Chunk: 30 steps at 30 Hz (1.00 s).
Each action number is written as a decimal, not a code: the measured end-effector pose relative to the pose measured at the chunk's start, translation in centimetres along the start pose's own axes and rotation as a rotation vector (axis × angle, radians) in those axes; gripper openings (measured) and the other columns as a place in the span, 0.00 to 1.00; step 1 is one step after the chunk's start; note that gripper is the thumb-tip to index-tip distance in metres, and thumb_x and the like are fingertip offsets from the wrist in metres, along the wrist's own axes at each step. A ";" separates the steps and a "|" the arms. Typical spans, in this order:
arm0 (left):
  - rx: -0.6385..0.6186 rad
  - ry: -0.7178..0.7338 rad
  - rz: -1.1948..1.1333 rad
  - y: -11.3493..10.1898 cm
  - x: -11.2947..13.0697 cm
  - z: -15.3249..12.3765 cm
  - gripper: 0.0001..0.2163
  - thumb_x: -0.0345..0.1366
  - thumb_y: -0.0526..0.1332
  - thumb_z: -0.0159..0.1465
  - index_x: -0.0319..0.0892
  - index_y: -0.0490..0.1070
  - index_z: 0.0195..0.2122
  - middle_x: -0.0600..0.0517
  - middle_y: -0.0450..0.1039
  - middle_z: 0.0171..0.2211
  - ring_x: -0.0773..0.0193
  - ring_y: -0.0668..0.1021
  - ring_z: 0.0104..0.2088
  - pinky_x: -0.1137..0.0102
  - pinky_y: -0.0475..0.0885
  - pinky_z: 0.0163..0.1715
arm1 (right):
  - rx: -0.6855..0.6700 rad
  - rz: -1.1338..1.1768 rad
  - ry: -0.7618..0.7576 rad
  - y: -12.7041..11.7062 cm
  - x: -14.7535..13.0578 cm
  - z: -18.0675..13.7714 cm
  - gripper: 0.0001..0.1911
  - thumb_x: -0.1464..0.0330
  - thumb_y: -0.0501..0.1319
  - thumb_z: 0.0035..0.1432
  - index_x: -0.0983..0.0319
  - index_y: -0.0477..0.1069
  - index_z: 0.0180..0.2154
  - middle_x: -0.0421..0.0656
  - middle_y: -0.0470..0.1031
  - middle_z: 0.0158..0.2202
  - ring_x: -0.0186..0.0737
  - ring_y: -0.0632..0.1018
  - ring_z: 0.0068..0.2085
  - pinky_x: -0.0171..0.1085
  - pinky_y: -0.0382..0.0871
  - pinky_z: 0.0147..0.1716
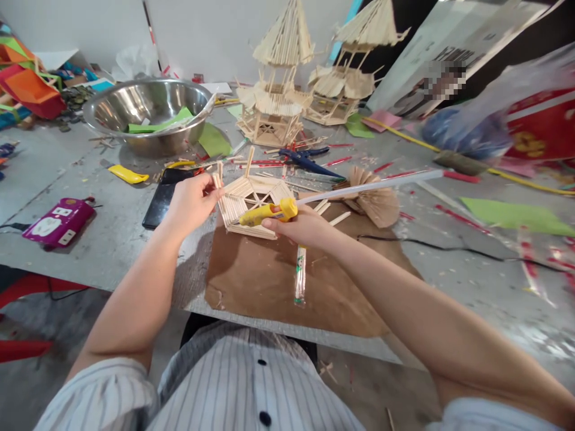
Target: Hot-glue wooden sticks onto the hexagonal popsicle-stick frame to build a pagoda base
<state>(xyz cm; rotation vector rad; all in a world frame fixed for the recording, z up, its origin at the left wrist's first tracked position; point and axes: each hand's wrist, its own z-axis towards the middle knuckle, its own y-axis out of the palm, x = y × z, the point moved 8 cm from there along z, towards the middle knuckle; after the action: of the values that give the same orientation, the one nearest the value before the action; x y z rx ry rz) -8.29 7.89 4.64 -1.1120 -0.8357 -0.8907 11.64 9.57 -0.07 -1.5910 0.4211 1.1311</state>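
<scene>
My right hand (305,226) is closed around a yellow glue gun (269,212), with a long clear glue stick (368,187) sticking out of its back. The gun's nozzle points left, at the near left corner of a wooden stick frame (233,209) of many-sided shape. At the frame's left side, my left hand (195,197) pinches an upright wooden stick (218,175). Another stick (250,161) stands upright at the far side. The frame rests on a brown paper sheet (287,281). On that sheet, in front of my right hand, lies a narrow clear wrapper (300,275).
Two stick pagodas (283,54) stand at the back. A steel bowl (148,108) sits at the back left, near a yellow cutter (128,174) and a purple power strip (58,222). Blue pliers (309,161) lie beyond the frame. A black cable (449,246) crosses the right side.
</scene>
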 end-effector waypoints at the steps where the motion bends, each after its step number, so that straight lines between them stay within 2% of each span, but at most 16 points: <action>1: 0.012 0.032 0.080 -0.2 0.2 0.0 0.02 0.31 0.62 0.53 0.39 0.72 0.26 0.54 0.69 0.22 0.72 0.69 0.22 0.79 0.60 0.21 | -0.025 -0.052 0.031 0.3 0.1 0.0 0.16 0.53 0.62 0.44 0.59 0.75 0.25 0.37 0.69 0.16 0.28 0.67 0.16 0.29 0.58 0.13; 5: 0.011 0.093 0.332 -0.2 0.9 -0.1 0.04 0.34 0.60 0.55 0.39 0.70 0.26 0.52 0.70 0.24 0.68 0.71 0.27 0.76 0.62 0.25 | -0.063 -0.168 0.105 0.6 -0.4 0.0 0.19 0.51 0.60 0.45 0.59 0.75 0.30 0.38 0.71 0.20 0.32 0.70 0.22 0.31 0.62 0.19; 10: -0.010 0.119 0.471 0.2 1.3 -0.2 0.06 0.35 0.57 0.57 0.39 0.70 0.29 0.51 0.71 0.27 0.65 0.72 0.29 0.73 0.64 0.29 | -0.093 -0.241 0.152 0.9 -0.6 0.0 0.22 0.49 0.58 0.46 0.58 0.75 0.34 0.40 0.72 0.23 0.35 0.72 0.27 0.33 0.63 0.24; 19: -0.033 0.181 0.506 0.7 1.2 -0.2 0.06 0.35 0.56 0.57 0.39 0.69 0.28 0.51 0.71 0.27 0.66 0.73 0.29 0.72 0.65 0.29 | -0.080 -0.346 0.159 0.8 -0.8 -0.2 0.21 0.50 0.57 0.47 0.59 0.76 0.32 0.40 0.72 0.24 0.37 0.72 0.29 0.33 0.62 0.26; 25: -0.037 0.191 0.494 0.9 0.7 -0.1 0.07 0.36 0.57 0.57 0.39 0.71 0.31 0.51 0.72 0.27 0.66 0.73 0.29 0.72 0.66 0.29 | -0.084 -0.334 0.152 0.9 -1.1 -0.2 0.21 0.50 0.57 0.47 0.58 0.76 0.33 0.39 0.73 0.25 0.36 0.72 0.29 0.33 0.62 0.26; 30: -0.039 0.188 0.501 0.9 0.8 -0.1 0.06 0.36 0.57 0.57 0.39 0.71 0.30 0.51 0.72 0.26 0.65 0.73 0.29 0.72 0.66 0.29 | -0.060 -0.337 0.142 0.6 -0.7 0.0 0.20 0.50 0.57 0.47 0.57 0.76 0.32 0.39 0.73 0.24 0.37 0.73 0.29 0.33 0.62 0.26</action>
<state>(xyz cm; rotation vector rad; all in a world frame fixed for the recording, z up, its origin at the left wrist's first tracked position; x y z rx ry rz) -7.16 7.84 4.96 -1.1806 -0.3577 -0.5787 10.83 9.16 0.18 -1.7248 0.2018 0.7838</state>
